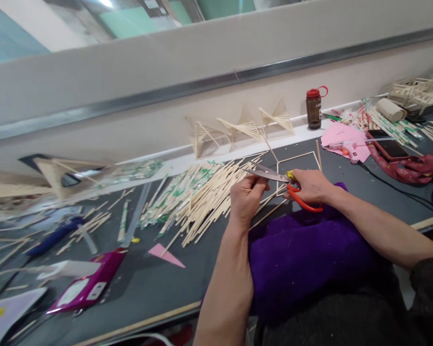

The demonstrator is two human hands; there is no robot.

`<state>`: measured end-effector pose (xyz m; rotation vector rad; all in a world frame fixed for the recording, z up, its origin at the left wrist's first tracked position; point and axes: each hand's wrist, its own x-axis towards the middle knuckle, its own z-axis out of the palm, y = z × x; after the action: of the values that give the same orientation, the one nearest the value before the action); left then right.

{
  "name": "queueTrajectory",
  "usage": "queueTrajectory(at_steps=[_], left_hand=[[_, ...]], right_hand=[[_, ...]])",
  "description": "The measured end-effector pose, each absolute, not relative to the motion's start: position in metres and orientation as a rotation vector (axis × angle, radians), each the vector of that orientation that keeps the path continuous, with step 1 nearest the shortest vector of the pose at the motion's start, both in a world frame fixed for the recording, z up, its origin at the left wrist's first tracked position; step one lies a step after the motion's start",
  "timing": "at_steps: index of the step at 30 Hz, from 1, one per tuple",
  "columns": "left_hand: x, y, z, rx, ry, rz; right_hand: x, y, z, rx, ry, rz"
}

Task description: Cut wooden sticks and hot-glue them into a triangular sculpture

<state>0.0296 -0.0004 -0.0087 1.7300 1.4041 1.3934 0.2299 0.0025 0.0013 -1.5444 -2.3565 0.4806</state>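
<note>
My right hand (312,185) grips a pair of scissors (272,173) with red and yellow handles. The blades point left and stand apart, passing just above my left hand (249,196). That hand is closed in a pinch; whatever lies between its fingers is too small to make out. Behind the scissors, a frame of thin wooden sticks (296,156) lies on the dark tabletop, partly covered by my right hand. A big heap of loose wooden sticks (211,199) spreads out left of my left hand. Purple cloth (310,259) covers my lap beneath both forearms.
Twisted stick models (240,129) stand along the wall, with a brown bottle (313,111) to their right. A pink glue gun (351,153), a phone (388,144) and cords lie at right. At left are a blue glue gun (54,238) and a magenta packet (94,283).
</note>
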Motion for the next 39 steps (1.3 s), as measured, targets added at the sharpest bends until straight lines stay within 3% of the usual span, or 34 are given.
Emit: queueTrajectory(at_steps=[12,39], left_hand=[[0.0272,-0.006,0.0009,1.934,1.288,1.211],[0.0257,0.0003,-0.0086,1.772,1.312,1.273]], right_hand=[[0.2314,0.0002,0.0032,-1.468,-2.349,0.544],[0.2267,-0.0019,0.0019,-1.559,-2.349,0.488]])
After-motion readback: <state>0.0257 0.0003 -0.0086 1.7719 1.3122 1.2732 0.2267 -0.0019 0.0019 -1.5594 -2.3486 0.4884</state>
